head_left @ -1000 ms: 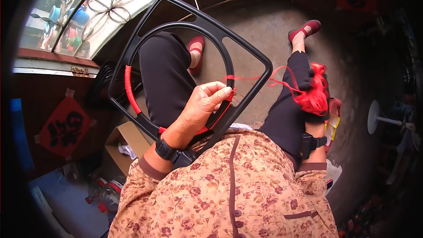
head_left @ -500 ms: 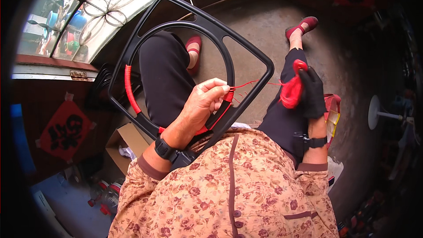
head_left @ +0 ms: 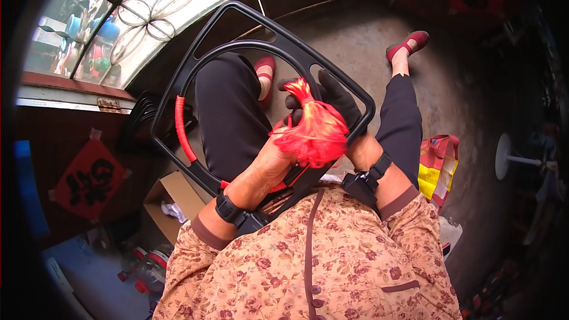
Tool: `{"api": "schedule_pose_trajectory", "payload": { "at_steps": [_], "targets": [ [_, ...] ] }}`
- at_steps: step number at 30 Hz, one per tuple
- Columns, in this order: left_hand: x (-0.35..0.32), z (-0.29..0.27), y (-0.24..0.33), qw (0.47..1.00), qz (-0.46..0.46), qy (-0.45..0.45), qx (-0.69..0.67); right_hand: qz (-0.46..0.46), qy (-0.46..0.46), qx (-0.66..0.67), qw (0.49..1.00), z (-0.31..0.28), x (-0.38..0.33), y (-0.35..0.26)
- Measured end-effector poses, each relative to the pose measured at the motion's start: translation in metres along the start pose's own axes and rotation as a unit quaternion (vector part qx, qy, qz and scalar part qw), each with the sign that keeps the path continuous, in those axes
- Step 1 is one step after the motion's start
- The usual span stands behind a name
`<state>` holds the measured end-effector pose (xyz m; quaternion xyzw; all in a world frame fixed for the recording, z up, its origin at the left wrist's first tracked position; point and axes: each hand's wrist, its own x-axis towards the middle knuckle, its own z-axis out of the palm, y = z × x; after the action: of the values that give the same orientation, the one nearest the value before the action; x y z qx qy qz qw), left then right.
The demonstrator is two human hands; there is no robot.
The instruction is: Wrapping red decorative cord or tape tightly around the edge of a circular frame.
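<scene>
A black frame [head_left: 261,19] with rounded corners and a round inner ring rests tilted over my lap. Red cord is wound tightly round the ring's left side [head_left: 181,127]. My left hand [head_left: 274,160], bare, closes on the ring's near right part, its fingertips mostly covered by a loose bundle of red cord [head_left: 317,133]. The bundle hangs over the ring's right side, blurred by motion. Gloved in black, my right hand [head_left: 338,96] reaches round the frame's right side, its fingers curled about the bundle's narrow neck. The winding beneath the bundle is hidden.
An open cardboard box [head_left: 181,195] stands at the left, near some plastic bottles [head_left: 148,269]. A red and yellow bag [head_left: 437,169] is on the floor at the right. Beyond it stands a round white object on a stem [head_left: 504,157]. A window [head_left: 89,29] fills the upper left.
My right hand has brought the cord bundle leftward from beside my right thigh to the ring, close to my left hand. The frame has shifted slightly down and right.
</scene>
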<state>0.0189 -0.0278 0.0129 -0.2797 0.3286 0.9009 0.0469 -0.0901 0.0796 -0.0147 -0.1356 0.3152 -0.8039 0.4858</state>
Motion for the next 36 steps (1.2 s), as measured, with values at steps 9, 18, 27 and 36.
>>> {"api": "schedule_pose_trajectory", "payload": {
  "at_steps": [9, 18, 27, 36],
  "targets": [
    [0.009, -0.021, -0.003, 0.990, -0.002, -0.043, 0.138, 0.049, -0.020, 0.073, 0.996, -0.033, 0.003, -0.015],
    [0.015, -0.030, -0.003, 0.987, 0.016, -0.034, 0.159, -0.178, 0.261, 0.288, 0.904, -0.084, -0.101, -0.055],
    [0.010, -0.016, 0.002, 0.988, 0.033, -0.065, 0.139, -0.155, 0.269, 0.208, 0.928, -0.094, -0.191, -0.037],
    [0.017, -0.027, -0.005, 0.990, 0.027, -0.081, 0.112, -0.126, 0.315, 0.096, 0.936, -0.132, -0.169, -0.048]
  ]
}}
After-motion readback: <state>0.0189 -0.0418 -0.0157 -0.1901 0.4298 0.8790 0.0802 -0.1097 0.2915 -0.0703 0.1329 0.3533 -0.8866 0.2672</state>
